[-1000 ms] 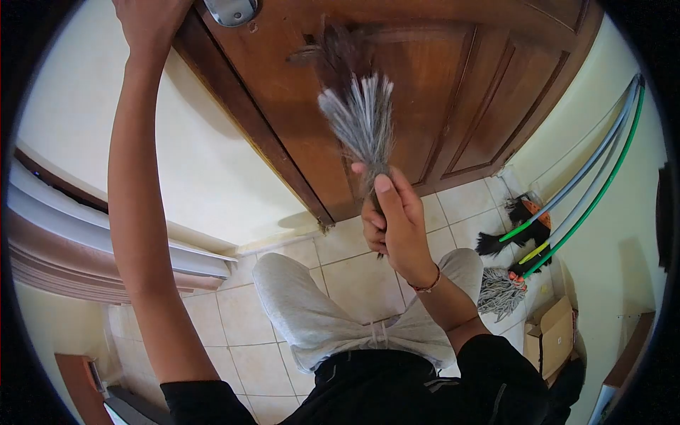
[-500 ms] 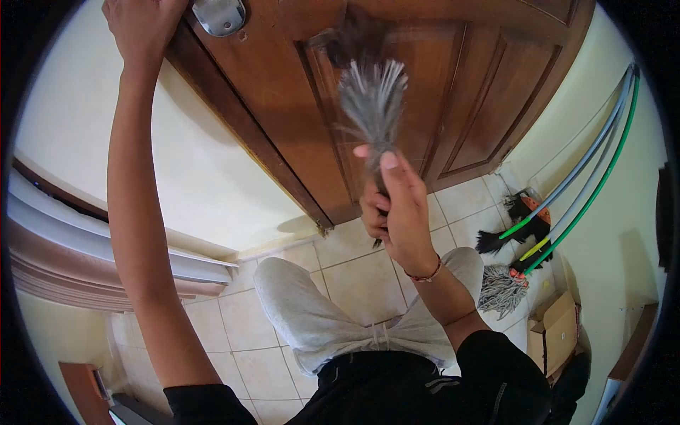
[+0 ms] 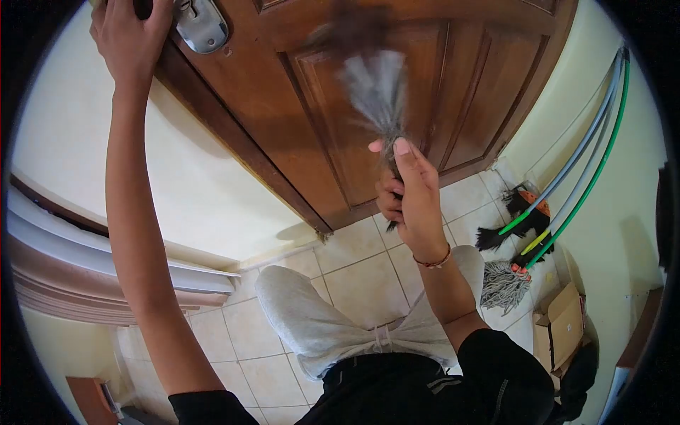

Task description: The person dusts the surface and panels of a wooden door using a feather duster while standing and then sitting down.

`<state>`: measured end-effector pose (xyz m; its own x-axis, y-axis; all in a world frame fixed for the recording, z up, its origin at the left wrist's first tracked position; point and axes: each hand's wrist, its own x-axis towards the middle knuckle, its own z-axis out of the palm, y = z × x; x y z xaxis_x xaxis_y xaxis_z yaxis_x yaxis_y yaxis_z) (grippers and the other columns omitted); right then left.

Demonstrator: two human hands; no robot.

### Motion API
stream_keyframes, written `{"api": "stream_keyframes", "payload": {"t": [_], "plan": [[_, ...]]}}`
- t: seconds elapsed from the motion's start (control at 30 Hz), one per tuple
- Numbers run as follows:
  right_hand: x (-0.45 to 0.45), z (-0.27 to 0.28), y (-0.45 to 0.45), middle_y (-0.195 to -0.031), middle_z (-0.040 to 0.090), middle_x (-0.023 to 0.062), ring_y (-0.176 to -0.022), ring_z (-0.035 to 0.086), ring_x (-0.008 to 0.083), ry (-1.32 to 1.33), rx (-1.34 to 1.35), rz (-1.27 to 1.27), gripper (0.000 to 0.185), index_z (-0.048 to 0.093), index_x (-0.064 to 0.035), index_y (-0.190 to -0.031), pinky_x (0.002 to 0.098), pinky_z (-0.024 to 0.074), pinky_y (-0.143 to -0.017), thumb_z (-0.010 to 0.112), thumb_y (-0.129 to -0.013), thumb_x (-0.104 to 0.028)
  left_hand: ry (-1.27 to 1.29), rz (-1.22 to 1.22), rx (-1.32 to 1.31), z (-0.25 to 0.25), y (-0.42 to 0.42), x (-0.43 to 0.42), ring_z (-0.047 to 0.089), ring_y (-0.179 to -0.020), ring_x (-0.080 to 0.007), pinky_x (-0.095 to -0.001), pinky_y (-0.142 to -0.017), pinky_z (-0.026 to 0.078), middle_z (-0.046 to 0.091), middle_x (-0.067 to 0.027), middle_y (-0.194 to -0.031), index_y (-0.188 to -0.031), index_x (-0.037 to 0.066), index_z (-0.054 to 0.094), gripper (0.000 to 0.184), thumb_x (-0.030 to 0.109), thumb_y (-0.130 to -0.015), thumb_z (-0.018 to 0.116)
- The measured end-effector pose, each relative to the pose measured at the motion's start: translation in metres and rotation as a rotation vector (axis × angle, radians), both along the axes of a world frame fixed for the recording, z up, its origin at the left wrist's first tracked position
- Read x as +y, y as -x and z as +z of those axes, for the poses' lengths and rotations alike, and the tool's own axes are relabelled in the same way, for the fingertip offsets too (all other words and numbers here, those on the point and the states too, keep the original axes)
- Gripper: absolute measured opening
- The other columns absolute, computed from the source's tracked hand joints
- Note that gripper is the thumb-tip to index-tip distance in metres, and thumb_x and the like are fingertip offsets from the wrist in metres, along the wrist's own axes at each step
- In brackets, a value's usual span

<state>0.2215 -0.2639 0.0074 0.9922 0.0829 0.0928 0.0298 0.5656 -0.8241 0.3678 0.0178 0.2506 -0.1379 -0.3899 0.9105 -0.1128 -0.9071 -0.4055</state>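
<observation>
A brown panelled wooden door (image 3: 312,142) fills the upper middle of the view. My left hand (image 3: 131,42) is up at the door's edge, beside the metal lock plate (image 3: 202,28); its fingers wrap round the edge, and their tips are cut off by the frame. In my right hand (image 3: 411,188) is a feather duster (image 3: 379,92), gripped where its grey feathers narrow. The duster points up in front of the door panels. Its grey feathers and dark far end are smeared by motion, so whether they touch the wood I cannot tell.
Brooms (image 3: 524,219) and a grey string mop (image 3: 504,287) lean along the right wall, their blue and green handles (image 3: 609,142) rising beside the door. An open cardboard box (image 3: 559,329) stands below them. Pale floor tiles (image 3: 368,283) lie under my legs; stacked folds (image 3: 78,262) are at left.
My right hand has shifted slightly right and up with the duster, whose feathers now fan further left and blur more. The view has tilted a little; my left hand stays at the door edge.
</observation>
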Motion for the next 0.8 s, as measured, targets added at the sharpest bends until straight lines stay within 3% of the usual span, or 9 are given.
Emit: {"api": "stream_keyframes", "payload": {"t": [0.13,0.23,0.33,0.37,0.47,0.57,0.67,0.8], "plan": [[-0.010,-0.007,-0.009,-0.065,0.029,-0.0086,-0.047,0.024,0.0012,-0.121,-0.036,-0.145,0.039,0.063,-0.0079,-0.119,0.0216,0.0176,-0.042,0.047,-0.112,-0.042,0.007,-0.018,0.048,0.002,0.001,0.002,0.033,-0.152,-0.0331,-0.0481,-0.124,0.027,0.048,-0.0092,-0.158,-0.140,0.009,0.056,0.040,0.019,-0.101,0.055],[-0.027,-0.010,-0.016,-0.066,0.030,-0.0084,-0.048,0.025,0.0014,-0.031,-0.034,-0.132,0.038,0.061,-0.0084,-0.117,0.0218,0.0175,-0.042,0.047,-0.111,-0.043,0.010,-0.080,0.074,0.001,-0.001,0.001,0.032,-0.152,-0.0329,-0.0481,-0.124,0.026,0.047,-0.0085,-0.158,-0.140,0.009,0.055,0.041,0.021,-0.101,0.056],[-0.030,-0.015,-0.024,-0.066,0.030,-0.0081,-0.048,0.025,0.0018,-0.102,-0.045,-0.250,0.037,0.061,-0.0092,-0.116,0.0219,0.0178,-0.042,0.048,-0.111,-0.043,-0.032,-0.231,0.208,0.010,-0.008,0.010,0.028,-0.149,-0.0504,-0.0713,-0.110,0.034,0.038,-0.0328,-0.157,-0.146,-0.005,0.047,0.076,0.058,-0.104,0.040],[-0.031,-0.016,-0.027,-0.066,0.029,-0.0081,-0.048,0.025,0.0020,-0.142,-0.054,-0.303,0.037,0.061,-0.0095,-0.115,0.0219,0.0179,-0.042,0.048,-0.111,-0.043,-0.014,-0.239,0.219,0.010,-0.008,0.010,0.024,-0.151,-0.0515,-0.0731,-0.112,0.031,0.036,-0.0314,-0.160,-0.146,-0.002,0.048,0.074,0.057,-0.102,0.041],[-0.036,-0.018,-0.027,-0.066,0.029,-0.0077,-0.049,0.025,0.0023,-0.046,-0.042,-0.220,0.035,0.060,-0.0105,-0.116,0.0219,0.0180,-0.043,0.048,-0.111,-0.043,-0.007,-0.233,0.208,0.010,-0.009,0.008,0.024,-0.151,-0.0512,-0.0722,-0.112,0.032,0.037,-0.0279,-0.161,-0.147,-0.001,0.048,0.078,0.062,-0.101,0.041],[-0.028,-0.023,-0.030,-0.067,0.030,-0.0073,-0.049,0.025,0.0027,-0.215,-0.011,-0.308,0.035,0.058,-0.0111,-0.117,0.0218,0.0182,-0.043,0.048,-0.111,-0.044,-0.075,-0.267,-0.108,0.010,-0.023,0.007,0.057,-0.133,-0.0304,-0.0443,-0.112,0.042,0.065,-0.0105,-0.140,-0.136,0.016,0.067,0.049,0.048,-0.099,0.064],[-0.035,-0.024,-0.031,-0.068,0.031,-0.0070,-0.050,0.026,0.0028,-0.128,-0.023,-0.217,0.035,0.057,-0.0115,-0.118,0.0221,0.0184,-0.042,0.048,-0.111,-0.045,-0.074,-0.280,-0.012,0.008,-0.022,0.011,0.049,-0.141,-0.0360,-0.0517,-0.118,0.033,0.060,-0.0109,-0.147,-0.140,0.017,0.064,0.053,0.051,-0.099,0.062],[-0.028,-0.036,-0.034,-0.068,0.033,-0.0071,-0.049,0.026,0.0032,-0.260,0.031,-0.279,0.034,0.056,-0.0119,-0.116,0.0223,0.0191,-0.042,0.047,-0.111,-0.045,-0.124,-0.267,-0.058,0.011,-0.023,0.011,0.051,-0.140,-0.0350,-0.0522,-0.117,0.035,0.061,-0.0112,-0.146,-0.142,0.018,0.063,0.052,0.050,-0.100,0.061]]}}
